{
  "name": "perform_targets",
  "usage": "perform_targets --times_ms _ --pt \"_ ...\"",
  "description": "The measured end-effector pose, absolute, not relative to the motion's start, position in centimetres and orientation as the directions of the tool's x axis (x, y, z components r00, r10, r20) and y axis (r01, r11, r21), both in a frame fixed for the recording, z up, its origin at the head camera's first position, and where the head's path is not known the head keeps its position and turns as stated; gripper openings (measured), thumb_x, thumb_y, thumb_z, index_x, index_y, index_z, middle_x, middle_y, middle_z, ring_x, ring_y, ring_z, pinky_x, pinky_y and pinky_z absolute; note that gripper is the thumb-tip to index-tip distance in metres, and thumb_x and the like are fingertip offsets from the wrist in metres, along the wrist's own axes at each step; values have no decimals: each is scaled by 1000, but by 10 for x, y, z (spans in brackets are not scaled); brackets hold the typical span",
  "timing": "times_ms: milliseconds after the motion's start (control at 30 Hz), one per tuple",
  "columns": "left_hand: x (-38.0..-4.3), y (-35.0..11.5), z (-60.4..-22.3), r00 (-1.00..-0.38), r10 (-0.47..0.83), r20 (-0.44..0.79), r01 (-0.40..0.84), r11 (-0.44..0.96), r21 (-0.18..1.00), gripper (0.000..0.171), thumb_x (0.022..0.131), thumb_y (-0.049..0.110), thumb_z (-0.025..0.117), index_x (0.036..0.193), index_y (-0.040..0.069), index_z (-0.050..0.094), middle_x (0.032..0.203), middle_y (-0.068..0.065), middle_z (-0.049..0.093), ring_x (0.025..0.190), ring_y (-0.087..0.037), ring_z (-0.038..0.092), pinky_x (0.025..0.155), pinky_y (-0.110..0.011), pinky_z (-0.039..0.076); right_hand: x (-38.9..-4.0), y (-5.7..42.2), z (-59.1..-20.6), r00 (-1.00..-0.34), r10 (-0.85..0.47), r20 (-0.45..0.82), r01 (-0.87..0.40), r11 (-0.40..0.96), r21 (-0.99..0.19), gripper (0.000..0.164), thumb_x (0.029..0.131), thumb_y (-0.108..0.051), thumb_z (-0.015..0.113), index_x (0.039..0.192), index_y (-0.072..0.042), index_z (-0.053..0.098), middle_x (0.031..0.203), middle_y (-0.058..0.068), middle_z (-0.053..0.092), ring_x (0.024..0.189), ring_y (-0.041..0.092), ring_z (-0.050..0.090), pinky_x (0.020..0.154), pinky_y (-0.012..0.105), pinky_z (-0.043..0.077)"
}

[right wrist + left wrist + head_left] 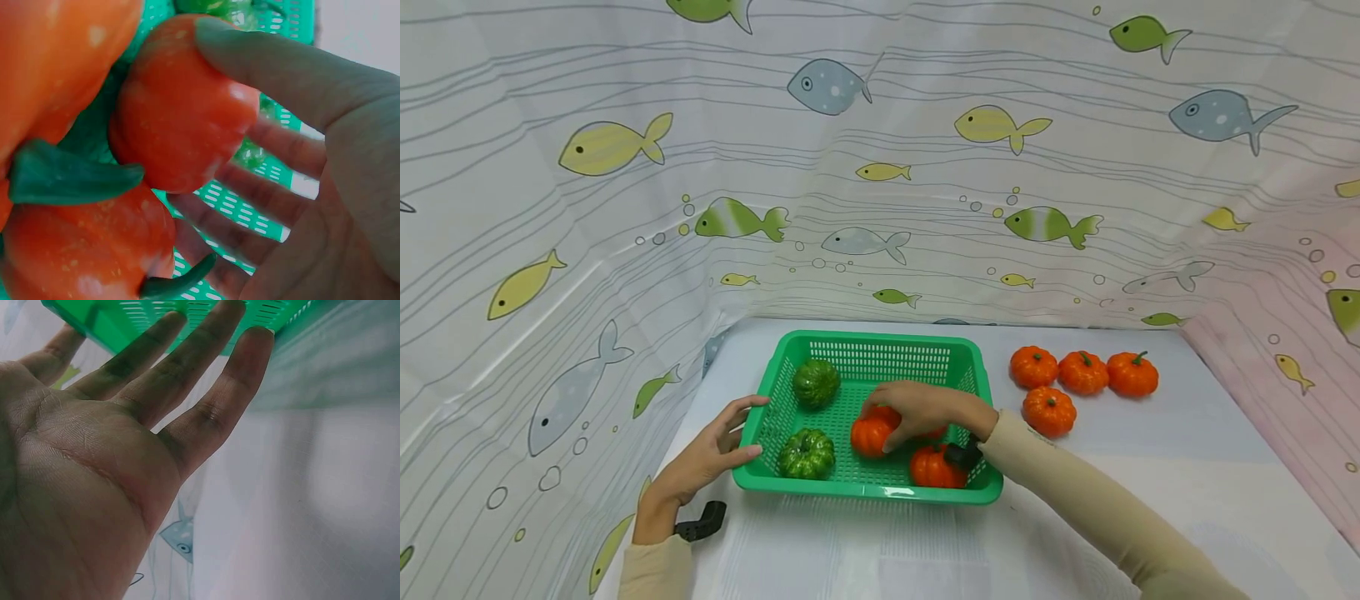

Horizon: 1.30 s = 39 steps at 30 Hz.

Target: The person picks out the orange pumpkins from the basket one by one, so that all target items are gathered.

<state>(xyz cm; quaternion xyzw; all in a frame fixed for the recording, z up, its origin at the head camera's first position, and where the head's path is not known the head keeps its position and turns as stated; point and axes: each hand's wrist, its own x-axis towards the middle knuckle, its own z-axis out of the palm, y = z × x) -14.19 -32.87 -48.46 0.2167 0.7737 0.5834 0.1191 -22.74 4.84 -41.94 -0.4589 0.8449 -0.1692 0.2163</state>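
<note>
A green plastic basket (865, 491) stands on the table with two green pumpkins, one toward the back left (816, 383) and one toward the front left (807, 454). My right hand (917, 408) reaches inside it and grips a small orange pumpkin (869, 438), thumb on one side and fingers on the other in the right wrist view. Beside it sits another orange pumpkin (934, 468), and a further one is mostly hidden beneath the hand. My left hand (711, 450) is at the basket's left side, fingers loosely extended against or close to the wall (112, 331).
To the right of the basket, several orange pumpkins (1082, 372) lie grouped on the white table (1150, 475). A fish-patterned curtain (880, 167) encloses the back and sides. Each wrist wears a black camera mount (702, 522).
</note>
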Motion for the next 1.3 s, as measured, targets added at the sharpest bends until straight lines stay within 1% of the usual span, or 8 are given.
perform_targets --times_ms 300,433,567,700,800,900,1033,1300 --pt "-143 -329 -484 -880 469 77 203 224 953 66 104 6 59 160 16 27 169 -24 3 150 -59 0 108 -79 25 -239 51 -420 -538 -810 -234 -629 570 -528 46 103 -34 65 145 -17 55 125 3 66 108 15 63 95 34 52" --pt "-143 -330 -484 -877 474 77 201 218 955 66 105 7 59 161 16 26 168 -24 3 149 -59 0 107 -80 25 -240 54 -420 -504 -849 -161 -670 502 -547 40 109 -21 54 148 -15 53 136 4 63 113 18 62 101 38 50" --pt "-143 -331 -485 -875 479 73 194 208 959 66 105 6 58 161 16 24 168 -24 2 149 -60 0 107 -79 26 -242 56 -422 -501 -865 -34 -726 441 -528 39 108 -6 47 143 -14 62 142 7 60 127 26 57 104 43 49" --pt "-143 -331 -485 -876 477 71 191 208 959 66 105 6 58 161 16 24 168 -24 1 149 -60 1 107 -79 27 -244 56 -423 -547 -836 -43 -714 492 -499 39 106 -8 54 144 -13 61 143 15 55 127 32 55 100 47 51" --pt "-143 -330 -485 -878 474 69 188 209 960 66 105 6 58 161 16 25 168 -25 1 149 -61 1 106 -79 27 -244 54 -424 -568 -817 -100 -690 539 -483 50 102 -16 65 150 -9 53 149 18 48 129 32 53 102 48 50" --pt "-142 -329 -484 -880 471 69 188 212 959 66 105 6 59 161 16 25 168 -25 1 149 -61 0 106 -80 26 -244 52 -425 -580 -807 -114 -670 551 -497 60 96 -18 76 150 -7 50 152 14 47 132 29 51 105 46 48" --pt "-142 -328 -484 -879 471 72 193 213 958 66 104 6 59 161 15 25 168 -26 2 148 -61 1 106 -80 26 -245 50 -427 -599 -796 -93 -651 551 -523 61 88 -12 85 142 -11 55 141 6 57 124 23 56 101 41 51" --pt "-142 -329 -485 -880 470 73 194 214 957 66 104 6 59 161 16 26 168 -25 2 148 -61 1 106 -81 26 -247 50 -431 -544 -832 -110 -714 527 -461 66 84 -11 88 143 -18 59 144 6 55 125 25 55 100 42 51"
